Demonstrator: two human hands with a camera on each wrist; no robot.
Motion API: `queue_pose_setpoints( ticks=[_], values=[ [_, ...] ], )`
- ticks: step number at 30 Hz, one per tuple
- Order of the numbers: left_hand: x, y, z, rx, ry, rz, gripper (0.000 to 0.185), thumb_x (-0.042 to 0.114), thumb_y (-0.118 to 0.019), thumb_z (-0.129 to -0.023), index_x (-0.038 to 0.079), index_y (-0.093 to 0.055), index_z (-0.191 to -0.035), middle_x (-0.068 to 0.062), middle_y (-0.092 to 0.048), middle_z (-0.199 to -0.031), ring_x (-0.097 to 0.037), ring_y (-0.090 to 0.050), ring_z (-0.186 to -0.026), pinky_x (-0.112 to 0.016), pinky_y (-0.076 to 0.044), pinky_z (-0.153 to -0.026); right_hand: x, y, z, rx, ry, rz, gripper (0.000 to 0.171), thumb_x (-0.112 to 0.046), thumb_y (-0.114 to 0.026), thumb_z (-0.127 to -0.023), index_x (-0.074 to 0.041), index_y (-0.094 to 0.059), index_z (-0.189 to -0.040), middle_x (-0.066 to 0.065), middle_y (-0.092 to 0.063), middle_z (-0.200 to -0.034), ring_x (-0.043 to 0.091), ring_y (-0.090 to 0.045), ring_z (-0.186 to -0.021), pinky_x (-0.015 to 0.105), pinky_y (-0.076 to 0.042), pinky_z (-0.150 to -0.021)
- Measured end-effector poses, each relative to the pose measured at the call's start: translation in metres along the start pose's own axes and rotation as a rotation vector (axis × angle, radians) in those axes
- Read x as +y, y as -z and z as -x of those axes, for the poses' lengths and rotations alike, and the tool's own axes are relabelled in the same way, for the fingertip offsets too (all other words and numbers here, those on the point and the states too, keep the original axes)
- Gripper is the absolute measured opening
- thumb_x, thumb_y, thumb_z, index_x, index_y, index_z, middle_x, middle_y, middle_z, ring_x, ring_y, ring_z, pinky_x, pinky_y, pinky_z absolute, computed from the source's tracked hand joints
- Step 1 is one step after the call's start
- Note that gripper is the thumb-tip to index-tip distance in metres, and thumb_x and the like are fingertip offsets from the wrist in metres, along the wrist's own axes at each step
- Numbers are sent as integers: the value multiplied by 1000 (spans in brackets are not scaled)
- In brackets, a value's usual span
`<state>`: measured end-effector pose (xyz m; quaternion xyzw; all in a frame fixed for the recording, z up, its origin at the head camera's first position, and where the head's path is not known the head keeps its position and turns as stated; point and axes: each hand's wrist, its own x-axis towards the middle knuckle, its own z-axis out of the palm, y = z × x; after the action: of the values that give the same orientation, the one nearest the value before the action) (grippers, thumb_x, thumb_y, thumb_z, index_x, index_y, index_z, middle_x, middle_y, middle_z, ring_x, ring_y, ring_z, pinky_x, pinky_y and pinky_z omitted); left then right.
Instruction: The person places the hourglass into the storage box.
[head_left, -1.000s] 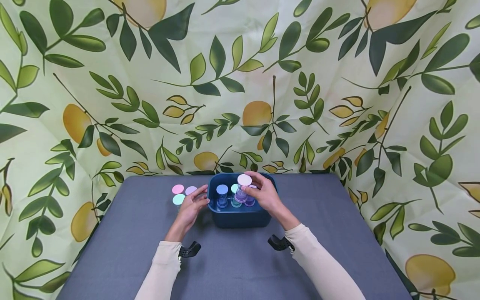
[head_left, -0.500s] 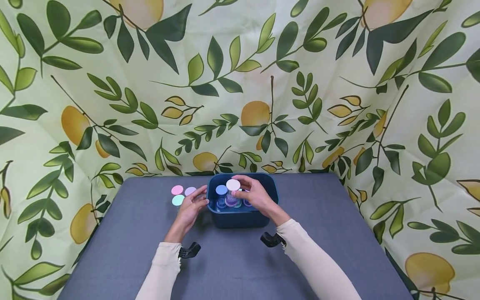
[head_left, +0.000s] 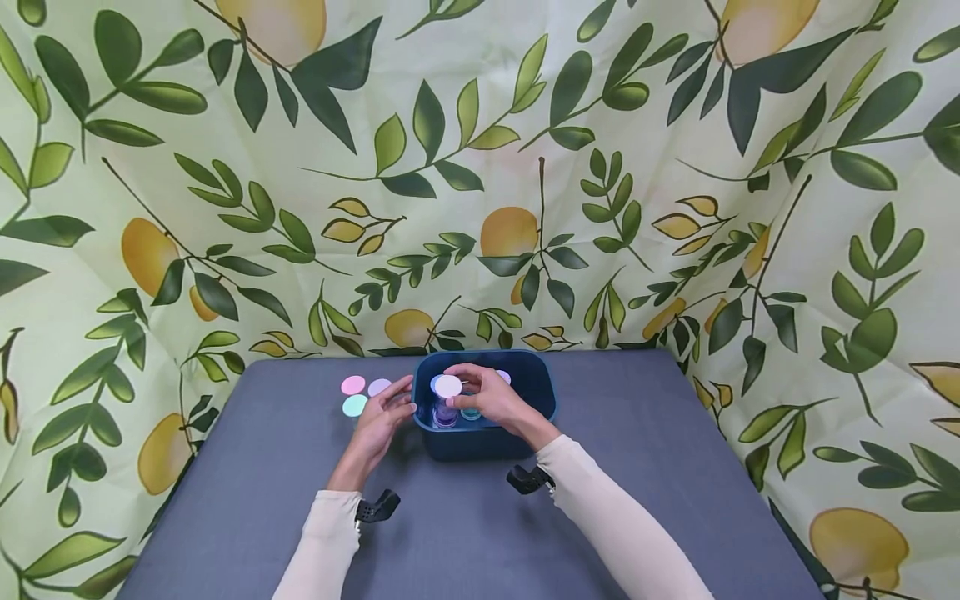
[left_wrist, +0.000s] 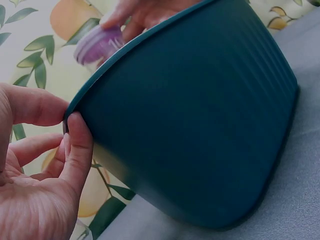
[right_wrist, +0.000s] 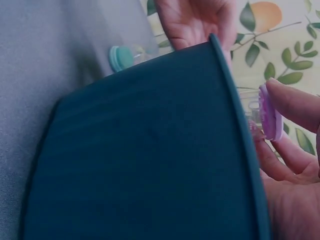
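Timer [head_left: 447, 390] in right hand [head_left: 491, 396], bin rim [head_left: 487, 430] in left hand [head_left: 381, 419]

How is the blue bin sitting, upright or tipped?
Upright: in the head view, the blue bin opens upward, its base resting on the gray tablecloth.

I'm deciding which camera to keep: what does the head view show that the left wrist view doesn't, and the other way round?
Only head: a pink top, lavender top and mint top left of the bin, and a teal piece inside it.

Only left wrist: ribs on the bin's outer wall.

Both: the bin, the left hand at its rim, the right hand holding a capped piece, the table and leafy backdrop.
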<state>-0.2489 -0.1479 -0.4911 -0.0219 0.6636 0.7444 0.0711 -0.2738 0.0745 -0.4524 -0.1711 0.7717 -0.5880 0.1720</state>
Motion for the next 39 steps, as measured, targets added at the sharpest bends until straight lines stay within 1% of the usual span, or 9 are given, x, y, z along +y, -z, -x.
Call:
queue_pose_setpoints(
  ticks=[6, 10, 14, 20, 24, 29, 33, 39],
  values=[
    [1, 0, 0, -3, -14, 14, 56, -4, -56, -91, 5, -45, -145, -17, -46, -143, -27, -49, -126, -16, -50, -84, 1, -5, -6, -51, -12, 39, 43, -11, -71, -88, -15, -59, -129, 8, -63, -124, 25, -62, -115, 43, -51, -99],
    [3, 0, 0, 0, -15, 3, 57, -3, -56, -91, 5, -44, -146, -17, -45, -144, -27, -49, -125, -15, -50, -84, -1, -5, -8, -68, -51, 75, 44, -11, -71, -88, -16, -59, -130, 7, -63, -125, 26, -61, -117, 45, -50, -102],
    [1, 0, 0, -5, -27, 12, 57, -4, -55, -91, 3, -43, -146, -19, -44, -143, -26, -50, -124, -15, -50, -84, 0, -5, -10, -77, -60, 99, 43, -10, -70, -88, -16, -60, -130, 7, -62, -128, 26, -60, -117, 44, -49, -102],
    [-4, 3, 5, -1, 0, -5, 56, -4, -55, -92, 4, -44, -146, -18, -44, -144, -26, -49, -125, -14, -50, -84, 6, -6, -14, -147, -83, 114, 40, -7, -71, -87, -14, -61, -125, 6, -63, -127, 22, -60, -113, 41, -49, -101],
    [-4, 3, 4, -7, -16, 4, 56, -3, -55, -92, 4, -44, -146, -18, -43, -145, -28, -48, -128, -14, -50, -86, 9, -6, -19, -177, -72, 126, 40, -5, -72, -86, -12, -60, -123, 7, -63, -125, 23, -60, -110, 42, -49, -100],
    [-3, 3, 4, -2, -18, 12, 55, -3, -55, -92, 4, -44, -146, -18, -44, -143, -25, -50, -124, -14, -50, -85, 10, -8, -23, -226, -80, 128, 40, -4, -71, -86, -11, -59, -123, 7, -64, -124, 22, -61, -108, 40, -49, -101],
    [-3, 3, 4, -15, -19, 11, 56, -3, -55, -92, 3, -43, -146, -19, -43, -144, -25, -50, -125, -14, -50, -86, 12, -9, -24, -234, -95, 123, 40, -4, -71, -86, -11, -59, -123, 7, -65, -123, 21, -62, -107, 40, -50, -100],
    [-3, 1, 3, -20, -17, 7, 55, -2, -55, -92, 4, -44, -146, -18, -43, -144, -26, -49, -126, -14, -49, -86, 13, -10, -25, -246, -117, 153, 36, -5, -71, -87, -15, -62, -120, 3, -65, -121, 22, -61, -107, 44, -47, -103]
  ],
)
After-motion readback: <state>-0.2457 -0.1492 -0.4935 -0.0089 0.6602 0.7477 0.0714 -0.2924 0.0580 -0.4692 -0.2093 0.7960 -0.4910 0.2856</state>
